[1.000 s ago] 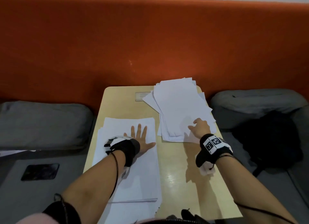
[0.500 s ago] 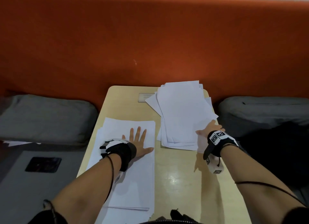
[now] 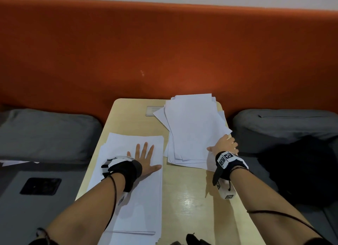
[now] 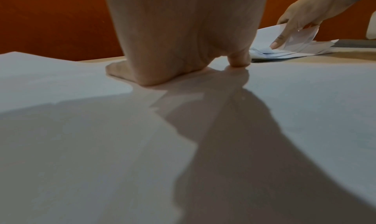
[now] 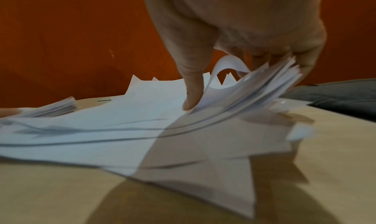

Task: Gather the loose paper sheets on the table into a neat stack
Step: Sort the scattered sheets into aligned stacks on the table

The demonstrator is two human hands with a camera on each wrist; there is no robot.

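A messy pile of white sheets [image 3: 193,127] lies fanned out on the far right of the tan table [image 3: 184,204]. My right hand [image 3: 224,144] grips the pile's near right corner, thumb on top and fingers curled under the lifted edges [image 5: 270,81]. A second, tidier stack of sheets [image 3: 135,199] lies along the table's left side. My left hand [image 3: 144,155] presses flat on it with fingers spread; the left wrist view shows the palm [image 4: 183,34] down on the paper [image 4: 101,147].
An orange padded backrest [image 3: 164,52] rises right behind the table. Grey cushions [image 3: 45,133] flank it on both sides, with a black bag [image 3: 301,169] on the right seat and a dark phone [image 3: 40,186] on the left. A small label [image 3: 153,110] sits near the table's far edge.
My right hand slid from the pile's near edge to its right corner and lifted that corner. The left hand stayed flat on the left stack.
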